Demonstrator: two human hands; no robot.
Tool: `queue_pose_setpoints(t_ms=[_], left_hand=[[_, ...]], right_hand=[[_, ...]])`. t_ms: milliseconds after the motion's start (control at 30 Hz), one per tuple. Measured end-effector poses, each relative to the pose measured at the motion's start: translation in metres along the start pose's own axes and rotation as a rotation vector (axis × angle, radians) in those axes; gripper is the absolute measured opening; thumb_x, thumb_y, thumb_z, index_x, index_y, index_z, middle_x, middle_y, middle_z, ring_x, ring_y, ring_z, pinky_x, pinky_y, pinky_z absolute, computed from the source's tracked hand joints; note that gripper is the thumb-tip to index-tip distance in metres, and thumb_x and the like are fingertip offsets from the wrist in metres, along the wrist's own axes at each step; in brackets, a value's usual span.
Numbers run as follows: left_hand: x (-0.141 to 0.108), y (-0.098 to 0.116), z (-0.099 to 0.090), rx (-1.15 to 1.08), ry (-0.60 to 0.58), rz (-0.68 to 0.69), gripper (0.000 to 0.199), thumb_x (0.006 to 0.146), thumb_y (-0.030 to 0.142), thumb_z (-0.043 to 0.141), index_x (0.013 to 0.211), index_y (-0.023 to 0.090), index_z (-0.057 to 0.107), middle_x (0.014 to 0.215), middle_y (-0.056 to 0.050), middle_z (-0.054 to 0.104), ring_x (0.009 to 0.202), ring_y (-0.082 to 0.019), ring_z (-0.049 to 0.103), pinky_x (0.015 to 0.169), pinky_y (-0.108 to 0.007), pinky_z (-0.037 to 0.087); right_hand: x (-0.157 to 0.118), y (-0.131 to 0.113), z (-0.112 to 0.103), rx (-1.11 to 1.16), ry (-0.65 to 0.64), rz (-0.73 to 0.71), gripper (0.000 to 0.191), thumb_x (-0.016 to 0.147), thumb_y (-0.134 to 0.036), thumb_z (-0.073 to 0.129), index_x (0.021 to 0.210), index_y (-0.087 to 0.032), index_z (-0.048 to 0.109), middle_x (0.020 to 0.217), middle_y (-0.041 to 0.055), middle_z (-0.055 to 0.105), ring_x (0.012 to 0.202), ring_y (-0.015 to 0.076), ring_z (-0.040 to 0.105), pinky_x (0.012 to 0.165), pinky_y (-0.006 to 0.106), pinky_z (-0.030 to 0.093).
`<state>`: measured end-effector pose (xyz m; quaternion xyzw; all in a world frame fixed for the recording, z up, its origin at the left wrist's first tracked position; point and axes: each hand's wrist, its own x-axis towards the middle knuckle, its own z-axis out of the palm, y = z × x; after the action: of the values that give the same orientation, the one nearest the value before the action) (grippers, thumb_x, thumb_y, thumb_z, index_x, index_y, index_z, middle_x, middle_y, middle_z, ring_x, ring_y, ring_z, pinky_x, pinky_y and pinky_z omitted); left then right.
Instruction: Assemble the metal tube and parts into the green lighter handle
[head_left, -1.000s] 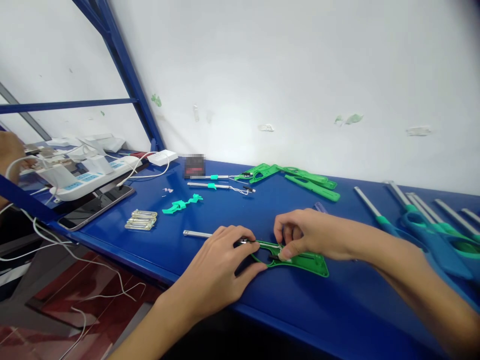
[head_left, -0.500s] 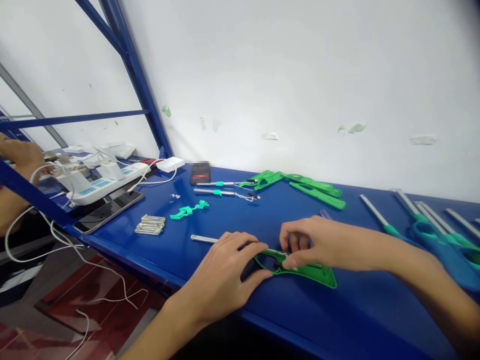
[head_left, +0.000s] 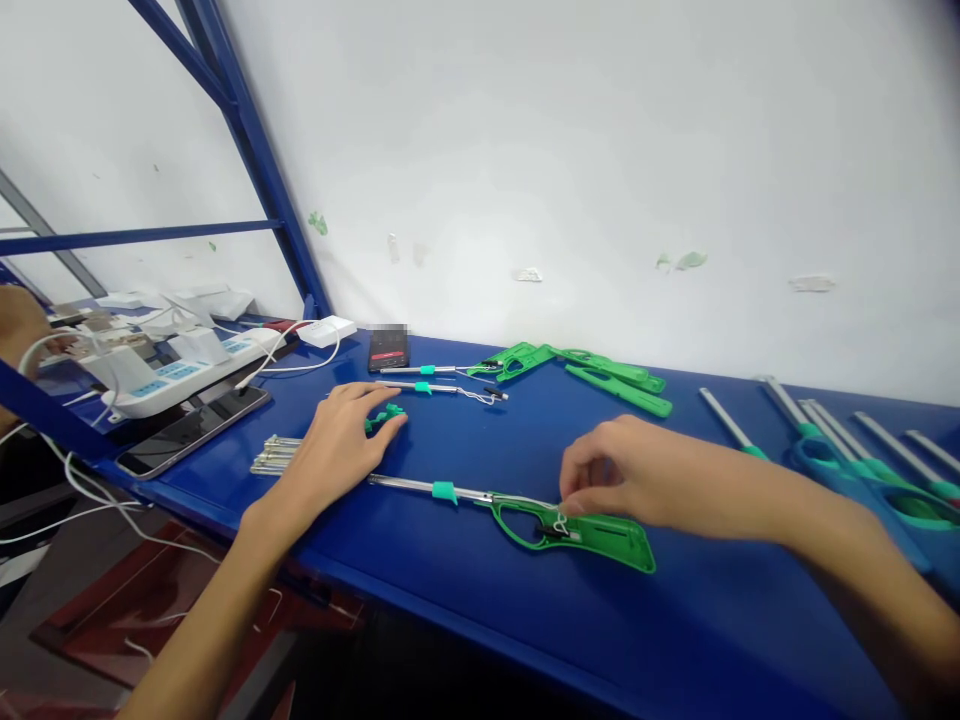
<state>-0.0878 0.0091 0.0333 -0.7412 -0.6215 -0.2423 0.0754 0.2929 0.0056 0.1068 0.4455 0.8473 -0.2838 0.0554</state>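
A green lighter handle half (head_left: 619, 545) lies on the blue table, its hollow side up. Inside it are a black part (head_left: 553, 532) and a looped white wire (head_left: 560, 522). A metal tube (head_left: 472, 494) with a teal collar (head_left: 445, 491) runs left from the handle. My right hand (head_left: 619, 470) is closed over the handle, thumb and finger pinching at the white wire. My left hand (head_left: 337, 435) is open at the small teal plastic pieces (head_left: 390, 413), thumb and fingers apart on either side. Its palm side is hidden.
Two more tubes with wires (head_left: 427, 387) lie behind, near green handle halves (head_left: 619, 388) and a dark phone (head_left: 388, 350). Clear plastic parts (head_left: 274, 455), another phone (head_left: 195, 430) and a power strip (head_left: 202, 370) are left. Blue-green lighters (head_left: 847, 460) lie right. Another person's hand (head_left: 22, 320) is far left.
My left hand has let go of the tube and handle and moved left to the teal pieces. My right hand stays at the handle. The view has shifted slightly.
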Motion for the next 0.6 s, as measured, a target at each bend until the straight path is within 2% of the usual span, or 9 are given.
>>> queue_pose_setpoints(t_ms=[200,367,500,567,600], left_hand=[[0.004,-0.009,0.003,-0.017,-0.112,-0.004,0.036,0.115,0.043,0.080,0.142,0.020,0.076,0.149,-0.013,0.076,0.132,-0.031,0.077,0.115,-0.056,0.067],[0.005,-0.002,-0.005,-0.092,-0.064,-0.017,0.034,0.115,0.043,0.081,0.139,0.019,0.077,0.143,-0.012,0.078,0.127,-0.030,0.079,0.112,-0.054,0.068],[-0.009,0.036,-0.019,-0.268,0.040,0.006,0.027,0.117,0.042,0.078,0.129,0.018,0.079,0.132,-0.009,0.081,0.120,-0.027,0.080,0.108,-0.051,0.069],[-0.020,0.065,-0.025,-0.395,0.027,0.051,0.020,0.118,0.036,0.076,0.125,0.019,0.082,0.116,-0.005,0.084,0.102,-0.021,0.081,0.096,-0.041,0.070],[-0.026,0.079,-0.027,-0.455,0.004,0.075,0.014,0.116,0.032,0.077,0.124,0.024,0.085,0.105,-0.001,0.084,0.090,-0.018,0.079,0.085,-0.033,0.068]], right_hand=[[-0.002,-0.004,0.003,-0.041,-0.080,0.071,0.033,0.115,-0.055,0.081,0.111,-0.022,0.082,0.104,0.0020,0.083,0.094,0.0225,0.080,0.092,0.043,0.070],[-0.001,-0.012,0.007,-0.084,-0.090,0.110,0.034,0.114,-0.054,0.082,0.110,-0.021,0.082,0.103,0.0022,0.083,0.096,0.0231,0.081,0.096,0.046,0.069],[-0.003,-0.014,0.010,-0.113,-0.075,0.128,0.030,0.113,-0.051,0.085,0.112,-0.022,0.082,0.112,0.0040,0.083,0.106,0.0255,0.080,0.103,0.049,0.068],[-0.004,-0.011,0.013,-0.121,-0.050,0.122,0.029,0.112,-0.051,0.085,0.112,-0.022,0.082,0.114,0.0044,0.083,0.111,0.0268,0.080,0.107,0.052,0.066],[-0.004,-0.008,0.015,-0.120,-0.038,0.111,0.028,0.112,-0.050,0.085,0.112,-0.022,0.082,0.112,0.0040,0.083,0.111,0.0268,0.080,0.109,0.053,0.065]])
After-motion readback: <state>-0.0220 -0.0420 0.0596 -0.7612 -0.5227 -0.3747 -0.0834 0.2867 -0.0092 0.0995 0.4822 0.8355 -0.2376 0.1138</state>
